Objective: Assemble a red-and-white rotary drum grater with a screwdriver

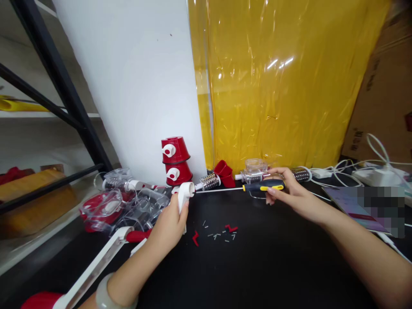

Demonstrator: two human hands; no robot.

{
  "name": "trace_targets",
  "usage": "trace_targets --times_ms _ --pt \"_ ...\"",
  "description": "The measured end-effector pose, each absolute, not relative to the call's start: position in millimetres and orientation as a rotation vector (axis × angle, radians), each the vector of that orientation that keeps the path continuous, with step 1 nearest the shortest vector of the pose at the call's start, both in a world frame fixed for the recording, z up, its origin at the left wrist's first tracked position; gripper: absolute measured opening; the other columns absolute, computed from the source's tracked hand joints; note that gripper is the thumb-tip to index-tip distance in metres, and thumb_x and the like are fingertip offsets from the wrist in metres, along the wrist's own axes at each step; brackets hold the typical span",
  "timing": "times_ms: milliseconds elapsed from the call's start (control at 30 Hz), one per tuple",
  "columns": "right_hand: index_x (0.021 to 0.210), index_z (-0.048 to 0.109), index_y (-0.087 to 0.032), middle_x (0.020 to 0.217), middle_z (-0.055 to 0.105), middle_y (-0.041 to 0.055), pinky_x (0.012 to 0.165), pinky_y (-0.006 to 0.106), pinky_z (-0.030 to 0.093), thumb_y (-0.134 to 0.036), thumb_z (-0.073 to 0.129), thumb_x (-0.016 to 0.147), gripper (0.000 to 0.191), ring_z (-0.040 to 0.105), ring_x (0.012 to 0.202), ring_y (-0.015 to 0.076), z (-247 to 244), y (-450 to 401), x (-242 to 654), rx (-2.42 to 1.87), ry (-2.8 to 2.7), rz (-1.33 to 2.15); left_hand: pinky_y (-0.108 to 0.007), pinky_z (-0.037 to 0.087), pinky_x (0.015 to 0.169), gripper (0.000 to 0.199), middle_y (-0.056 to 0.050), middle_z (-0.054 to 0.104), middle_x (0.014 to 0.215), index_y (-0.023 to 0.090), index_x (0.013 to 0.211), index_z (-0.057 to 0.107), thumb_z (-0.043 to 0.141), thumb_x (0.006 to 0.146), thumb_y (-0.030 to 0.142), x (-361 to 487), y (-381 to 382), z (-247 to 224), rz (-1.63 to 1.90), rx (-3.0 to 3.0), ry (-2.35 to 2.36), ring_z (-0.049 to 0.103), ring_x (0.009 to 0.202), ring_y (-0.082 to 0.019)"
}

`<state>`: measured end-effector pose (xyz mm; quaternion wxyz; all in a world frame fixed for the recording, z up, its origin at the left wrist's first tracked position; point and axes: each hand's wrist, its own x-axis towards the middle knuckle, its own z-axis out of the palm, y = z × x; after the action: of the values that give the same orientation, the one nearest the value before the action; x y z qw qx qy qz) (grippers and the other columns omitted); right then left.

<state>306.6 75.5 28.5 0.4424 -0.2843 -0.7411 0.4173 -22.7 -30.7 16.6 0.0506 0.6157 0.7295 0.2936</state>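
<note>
My left hand is closed around a white plastic part with a round hollow end facing right. In my right hand is a screwdriver with a black and yellow handle, held level by the fingers. Its long shaft points left, and the tip is at or very near the white part's round end; whether it sits inside I cannot tell. Below, on the black table, lie several small grey pins or screws and two red zigzag pieces, one to the left and one to the right.
Two stacked red bases stand at the back beside metal grater drums and a red chute. Clear plastic parts crowd the left, near a white and red crank arm. White cables and a tablet-like device lie right.
</note>
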Motion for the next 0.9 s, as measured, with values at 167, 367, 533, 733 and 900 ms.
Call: trace_targets --times_ms 167,367,533,733,900 --pt "0.095 0.050 -0.023 0.065 0.063 -0.0023 0.067 0.031 0.049 -0.056 0.056 0.090 0.034 0.062 0.062 0.0157 31 75 308 -0.753 -1.870 0.801 -0.033 0.045 0.061 0.029 0.001 0.059 0.060 0.021 0.102 0.042 0.030 0.097 0.047 -20 -32 15 0.912 1.893 2.175 0.066 0.058 -0.025" --pt "0.080 0.043 -0.023 0.038 0.047 -0.0081 0.053 0.029 0.044 -0.060 0.042 0.094 0.039 0.050 0.037 0.0132 24 82 303 -0.950 -1.875 0.838 -0.034 0.046 0.062 0.034 0.000 0.061 0.060 0.019 0.112 0.043 0.029 0.097 0.047 -20 -33 18 0.880 1.918 2.234 0.067 0.060 -0.027" --pt "0.118 0.041 -0.025 0.090 0.066 0.0019 0.071 0.034 0.054 -0.056 0.063 0.084 0.050 0.068 0.078 0.0190 22 82 305 -0.707 -1.820 1.037 -0.034 0.047 0.064 0.038 -0.004 0.065 0.069 0.019 0.119 0.042 0.029 0.097 0.046 -25 -29 18 0.881 1.888 2.292 0.069 0.068 -0.029" --pt "0.098 0.053 -0.022 0.076 0.066 0.0014 0.077 0.034 0.050 -0.051 0.062 0.086 0.033 0.065 0.074 0.0190 27 79 306 -0.722 -1.967 0.935 -0.034 0.047 0.064 0.039 -0.005 0.066 0.072 0.018 0.119 0.042 0.027 0.097 0.048 -29 -30 20 0.886 1.900 2.281 0.069 0.067 -0.028" --pt "0.078 0.049 -0.022 0.047 0.057 -0.0037 0.062 0.029 0.045 -0.059 0.047 0.092 0.039 0.056 0.048 0.0147 22 81 302 -0.872 -2.022 0.888 -0.034 0.047 0.063 0.036 -0.006 0.066 0.075 0.020 0.115 0.042 0.028 0.097 0.048 -28 -33 27 0.876 1.909 2.308 0.069 0.067 -0.028"
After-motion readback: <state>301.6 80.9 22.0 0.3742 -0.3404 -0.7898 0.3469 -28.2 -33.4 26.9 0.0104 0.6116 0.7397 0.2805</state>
